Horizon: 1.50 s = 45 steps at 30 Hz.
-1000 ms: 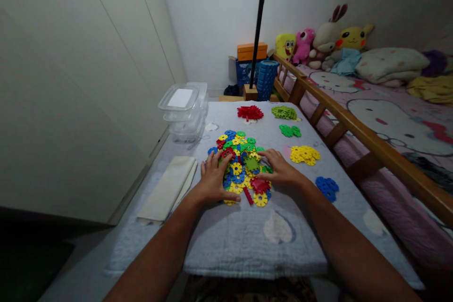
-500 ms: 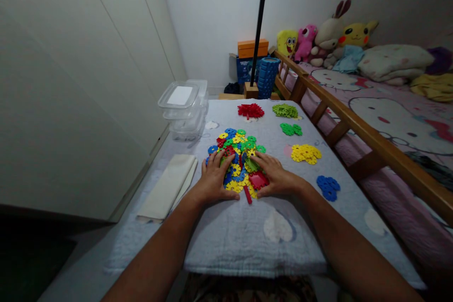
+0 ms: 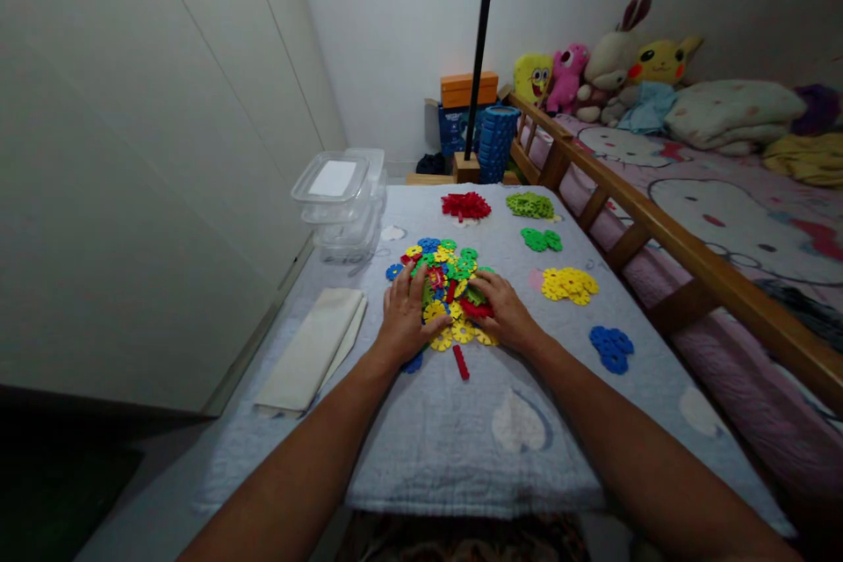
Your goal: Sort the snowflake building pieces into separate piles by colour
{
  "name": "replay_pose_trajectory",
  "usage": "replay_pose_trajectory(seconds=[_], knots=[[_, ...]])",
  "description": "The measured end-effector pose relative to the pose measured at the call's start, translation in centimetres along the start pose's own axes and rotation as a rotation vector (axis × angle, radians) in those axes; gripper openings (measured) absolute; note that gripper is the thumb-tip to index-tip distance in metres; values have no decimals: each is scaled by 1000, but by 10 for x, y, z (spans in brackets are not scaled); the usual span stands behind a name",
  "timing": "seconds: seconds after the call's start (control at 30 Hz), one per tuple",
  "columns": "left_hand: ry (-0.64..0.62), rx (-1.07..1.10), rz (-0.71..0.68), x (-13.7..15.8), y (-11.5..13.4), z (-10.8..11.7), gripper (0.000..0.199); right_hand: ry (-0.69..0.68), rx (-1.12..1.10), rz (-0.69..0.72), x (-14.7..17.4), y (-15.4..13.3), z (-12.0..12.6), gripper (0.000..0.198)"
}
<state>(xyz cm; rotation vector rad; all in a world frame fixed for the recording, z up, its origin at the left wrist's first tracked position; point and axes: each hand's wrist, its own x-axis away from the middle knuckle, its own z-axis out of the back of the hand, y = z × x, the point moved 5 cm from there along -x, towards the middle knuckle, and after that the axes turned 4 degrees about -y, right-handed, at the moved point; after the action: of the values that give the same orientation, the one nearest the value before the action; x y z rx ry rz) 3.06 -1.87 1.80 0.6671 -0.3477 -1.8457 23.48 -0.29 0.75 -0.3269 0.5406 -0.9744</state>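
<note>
A mixed pile of plastic snowflake-disc building pieces (image 3: pixel 443 255) in blue, yellow, green and red lies mid-table. My left hand (image 3: pixel 405 320) rests against the pile's left side, fingers spread and thumb over the yellow discs (image 3: pixel 463 332). On the opposite side, my right hand (image 3: pixel 506 312) is open and curved round the edge, touching a red piece (image 3: pixel 475 308) and green ones. Part of the pile is hidden under both hands. One red strip (image 3: pixel 461 363) lies apart on the cloth in front, and a blue disc (image 3: pixel 413 363) pokes out beside my left wrist.
Sorted groups sit farther off: red strips (image 3: pixel 466 205), lime pieces (image 3: pixel 530 205), green discs (image 3: pixel 541 240), yellow discs (image 3: pixel 570 285) and blue discs (image 3: pixel 611 349). Stacked clear plastic boxes (image 3: pixel 342 211) and a folded cream cloth (image 3: pixel 314 351) lie left. A wooden bed rail (image 3: pixel 659 255) borders the right.
Both hands have pushed forward and inward, gathering the pile tighter. The red square piece by my right hand has shifted away from me and tilted. The red strip now lies separate from the pile.
</note>
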Motion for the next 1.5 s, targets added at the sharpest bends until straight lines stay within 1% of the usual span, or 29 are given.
replay_pose_trajectory(seconds=[0.13, 0.17, 0.2, 0.23, 0.37, 0.43, 0.53, 0.63, 0.7, 0.87, 0.93, 1.03, 1.1, 1.23, 1.3, 1.4, 1.5], knots=[[10, 5, 25, 1, -3, 3, 96, -108, -7, 22, 7, -2, 0, 96], [12, 6, 31, 1, -4, 4, 93, -125, -18, 30, 9, -3, 0, 101], [18, 8, 35, 1, -4, 6, 88, -128, -35, 36, 10, -3, 2, 100], [27, 11, 39, 1, -5, 7, 82, -116, -56, 36, 11, -3, 4, 94], [64, 29, 64, 0, -8, 12, 62, 12, -88, -18, 9, 1, 17, 54], [79, 35, 83, -1, -11, 14, 58, 54, -66, -52, 8, 2, 22, 41], [101, 49, 105, -2, -15, 14, 55, 58, -68, -70, 7, 2, 24, 23], [119, 72, 123, -4, -20, 12, 52, 87, -120, -90, 7, 1, 26, 14], [134, 78, 129, -5, -22, 11, 50, 148, -155, -126, 7, 3, 29, 16], [139, 71, 104, -6, -26, 6, 48, 377, -185, -240, 10, 18, 42, 25], [135, 70, 101, -6, -27, 5, 47, 410, -222, -307, 11, 26, 42, 28], [139, 70, 102, -6, -28, 4, 47, 393, -270, -410, 13, 37, 38, 35], [141, 74, 98, -6, -28, 5, 46, 400, -252, -429, 14, 41, 37, 36], [138, 79, 92, -6, -26, 6, 46, 459, -122, -357, 14, 43, 38, 35], [140, 78, 94, -6, -25, 7, 45, 454, -20, -307, 14, 43, 37, 38], [141, 82, 98, -6, -25, 7, 45, 395, 131, -281, 13, 45, 31, 45], [139, 82, 103, -6, -26, 6, 45, 317, 196, -322, 12, 50, 24, 48]])
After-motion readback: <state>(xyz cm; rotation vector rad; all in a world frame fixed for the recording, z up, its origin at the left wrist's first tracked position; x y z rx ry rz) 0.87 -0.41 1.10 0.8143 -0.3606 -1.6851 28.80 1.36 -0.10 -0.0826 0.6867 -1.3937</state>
